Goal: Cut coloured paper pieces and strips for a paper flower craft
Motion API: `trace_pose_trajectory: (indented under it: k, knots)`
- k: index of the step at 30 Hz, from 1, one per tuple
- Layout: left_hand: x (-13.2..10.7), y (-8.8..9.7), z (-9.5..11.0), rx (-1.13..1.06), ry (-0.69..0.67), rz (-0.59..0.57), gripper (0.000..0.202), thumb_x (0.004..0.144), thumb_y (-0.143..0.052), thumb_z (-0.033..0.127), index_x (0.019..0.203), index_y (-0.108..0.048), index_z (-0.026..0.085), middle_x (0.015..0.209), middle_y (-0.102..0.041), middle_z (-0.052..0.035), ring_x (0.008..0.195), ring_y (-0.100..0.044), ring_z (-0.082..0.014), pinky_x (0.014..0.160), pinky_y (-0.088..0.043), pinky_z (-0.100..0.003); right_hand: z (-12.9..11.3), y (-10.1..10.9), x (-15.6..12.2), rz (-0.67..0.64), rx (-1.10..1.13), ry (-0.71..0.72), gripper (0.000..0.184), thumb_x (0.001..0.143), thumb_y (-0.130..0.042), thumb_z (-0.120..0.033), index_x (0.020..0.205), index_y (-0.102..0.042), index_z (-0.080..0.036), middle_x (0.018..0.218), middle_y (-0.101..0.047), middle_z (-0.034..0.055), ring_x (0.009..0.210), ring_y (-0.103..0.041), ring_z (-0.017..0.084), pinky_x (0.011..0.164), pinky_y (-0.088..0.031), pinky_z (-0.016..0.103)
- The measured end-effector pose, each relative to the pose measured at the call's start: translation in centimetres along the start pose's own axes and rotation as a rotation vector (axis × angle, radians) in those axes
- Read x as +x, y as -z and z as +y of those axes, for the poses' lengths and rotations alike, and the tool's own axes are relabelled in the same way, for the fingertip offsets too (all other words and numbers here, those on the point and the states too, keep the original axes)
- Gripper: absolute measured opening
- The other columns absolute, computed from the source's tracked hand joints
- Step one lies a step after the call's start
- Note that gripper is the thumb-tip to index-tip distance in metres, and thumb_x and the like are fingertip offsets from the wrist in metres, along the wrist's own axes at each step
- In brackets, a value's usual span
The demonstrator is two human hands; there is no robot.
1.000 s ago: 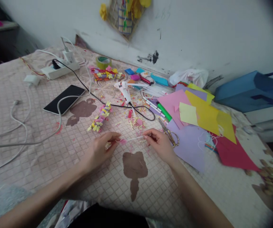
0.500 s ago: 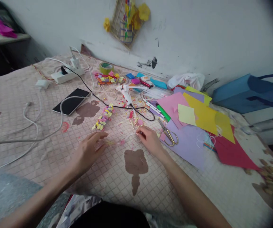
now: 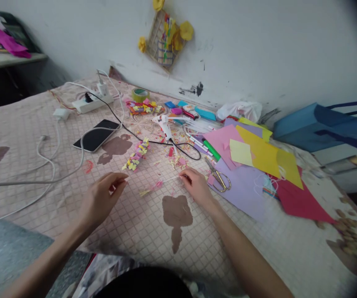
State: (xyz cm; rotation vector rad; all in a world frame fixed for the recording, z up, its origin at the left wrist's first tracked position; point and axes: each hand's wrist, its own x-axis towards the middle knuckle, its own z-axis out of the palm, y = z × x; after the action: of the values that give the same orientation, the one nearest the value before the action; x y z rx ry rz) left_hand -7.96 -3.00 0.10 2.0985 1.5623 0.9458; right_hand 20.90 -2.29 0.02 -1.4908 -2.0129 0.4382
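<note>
My right hand [image 3: 195,186] pinches the end of a thin white string [image 3: 171,179]. Along it sit a small pink paper piece [image 3: 159,183] and a yellow fringed piece [image 3: 144,192], lying low over the quilted cloth. Left of these, my left hand [image 3: 106,196] has thumb and forefinger pressed together; what they hold, if anything, is too small to make out. Beyond the hands lies a finished-looking strand of yellow, pink and purple paper flowers [image 3: 136,155]. Gold-handled scissors [image 3: 218,176] rest just right of my right hand.
A white glue gun [image 3: 164,126] with a black cable stands among paper scraps [image 3: 178,159]. Coloured paper sheets [image 3: 259,151] spread to the right. At the left are a tablet [image 3: 96,135], a power strip [image 3: 93,103] and white cables. A blue bag [image 3: 317,126] is at far right.
My left hand has moved left, away from the yellow fringed piece, and its fingers have come together. My right hand stays nearly in place with the string. The view has shifted slightly.
</note>
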Motion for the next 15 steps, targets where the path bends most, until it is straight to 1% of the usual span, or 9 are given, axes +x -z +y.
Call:
trace_pose_trajectory:
  k: [3,5,6,7,8,10,11,12,15]
  knots:
    - [-0.2,0.4,0.4,0.035,-0.015,0.017,0.014,0.082,-0.049,0.029,0.083,-0.059,0.019,0.073,-0.054,0.0005,0.062,-0.048,-0.0114,0.058,-0.041,-0.023,0.2,-0.1,-0.1,0.005,0.010,-0.001,0.012,0.082,-0.047,-0.015,0.081,-0.058,-0.020,0.082,-0.060,0.0033,0.080,-0.055,0.017,0.072,-0.041,0.028]
    - [-0.2,0.2,1.2,0.036,-0.030,0.022,0.016,0.083,-0.049,0.029,0.077,-0.058,0.018,0.070,-0.053,0.0003,0.063,-0.048,-0.0116,0.058,-0.040,-0.024,0.2,-0.1,-0.1,0.005,0.016,-0.002,0.012,0.082,-0.048,-0.015,0.081,-0.058,-0.020,0.082,-0.060,0.0034,0.079,-0.056,0.017,0.072,-0.041,0.028]
    - [-0.1,-0.1,1.7,0.028,-0.043,0.004,0.017,0.083,-0.048,0.029,0.075,-0.057,0.018,0.070,-0.053,0.0001,0.064,-0.049,-0.0121,0.058,-0.040,-0.024,0.2,-0.2,-0.1,0.006,0.019,-0.003,0.012,0.082,-0.048,-0.016,0.081,-0.058,-0.020,0.082,-0.060,0.0034,0.079,-0.056,0.017,0.072,-0.042,0.028]
    - [-0.1,-0.5,2.1,0.033,-0.048,-0.046,0.017,0.084,-0.048,0.030,0.076,-0.057,0.018,0.072,-0.054,-0.0004,0.067,-0.050,-0.0128,0.061,-0.041,-0.024,0.2,-0.2,-0.1,0.008,0.021,-0.006,0.011,0.082,-0.048,-0.016,0.081,-0.058,-0.020,0.082,-0.061,0.0034,0.079,-0.056,0.017,0.072,-0.042,0.028]
    - [0.0,-1.0,2.5,0.038,-0.059,-0.072,0.016,0.084,-0.048,0.031,0.079,-0.057,0.018,0.076,-0.055,-0.0012,0.071,-0.052,-0.0138,0.062,-0.042,-0.025,0.1,-0.2,-0.1,0.013,0.023,-0.009,0.011,0.081,-0.048,-0.017,0.081,-0.058,-0.020,0.083,-0.061,0.0035,0.079,-0.056,0.018,0.073,-0.042,0.028]
    - [0.2,-2.1,3.2,0.050,-0.144,-0.156,0.016,0.082,-0.050,0.032,0.086,-0.057,0.018,0.086,-0.056,-0.0035,0.081,-0.053,-0.0167,0.072,-0.044,-0.029,0.0,-0.1,-0.1,0.024,0.037,-0.022,0.010,0.081,-0.049,-0.018,0.083,-0.058,-0.020,0.083,-0.061,0.0034,0.079,-0.056,0.018,0.072,-0.042,0.028]
    - [0.4,-2.6,3.5,0.065,-0.174,-0.186,0.016,0.081,-0.051,0.031,0.089,-0.056,0.018,0.089,-0.055,-0.0051,0.085,-0.053,-0.0185,0.074,-0.044,-0.031,0.0,-0.1,-0.1,0.032,0.052,-0.032,0.010,0.081,-0.048,-0.018,0.084,-0.058,-0.020,0.083,-0.061,0.0031,0.077,-0.056,0.017,0.071,-0.042,0.028]
    - [0.5,-3.0,3.6,0.085,-0.189,-0.226,0.016,0.080,-0.052,0.030,0.089,-0.056,0.017,0.090,-0.055,-0.0058,0.086,-0.052,-0.0196,0.075,-0.044,-0.033,-0.1,-0.1,-0.2,0.039,0.072,-0.046,0.010,0.081,-0.048,-0.018,0.085,-0.058,-0.020,0.082,-0.061,0.0026,0.074,-0.056,0.016,0.069,-0.042,0.027]
    - [0.8,-3.8,4.0,0.127,-0.198,-0.268,0.008,0.080,-0.050,0.024,0.080,-0.054,0.017,0.085,-0.054,-0.0058,0.083,-0.051,-0.0199,0.074,-0.043,-0.034,-0.4,0.1,-0.2,0.048,0.152,-0.098,0.011,0.081,-0.047,-0.019,0.085,-0.057,-0.020,0.075,-0.060,0.0003,0.063,-0.053,0.013,0.061,-0.041,0.025]
